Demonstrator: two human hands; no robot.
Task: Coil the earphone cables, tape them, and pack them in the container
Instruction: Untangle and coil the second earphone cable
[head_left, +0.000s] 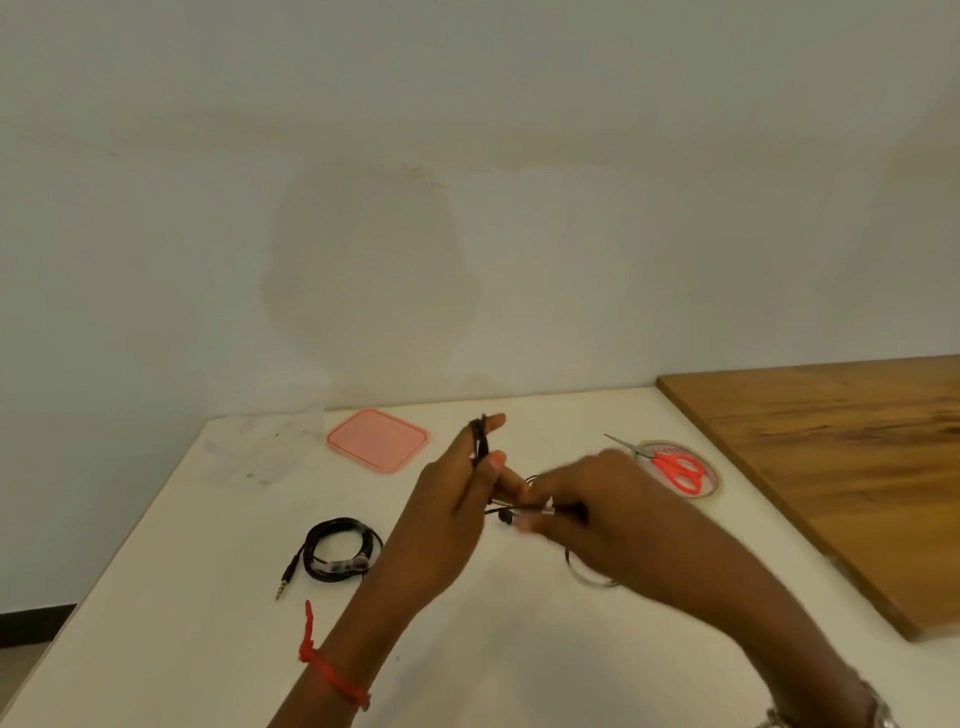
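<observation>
The coiling step is in hand, on what looks like the second set. The left hand (467, 483) is raised above the white surface (467, 649). Several turns of a thin black earphone cable (481, 441) are wound round its fingers, and the thumb seems to press them in place. The right hand (587, 499), blurred, pinches the free end of that cable close beside the left, where a small black earbud (505, 516) shows.

One coiled black earphone bundle (340, 551) already lies on the surface to the left, seemingly bound with clear tape, its plug pointing outward. It is not yet packed. The clear plastic container (249, 457) stands faintly visible at the far left, with its flat pink square lid (377, 440) just beside it.

Next, I judge, the last length must be wound on and the loops slid off without springing open. That calls for a strip from the clear tape roll (711, 483), on which the red-handled scissors (675, 467) lie, near the right hand.
</observation>
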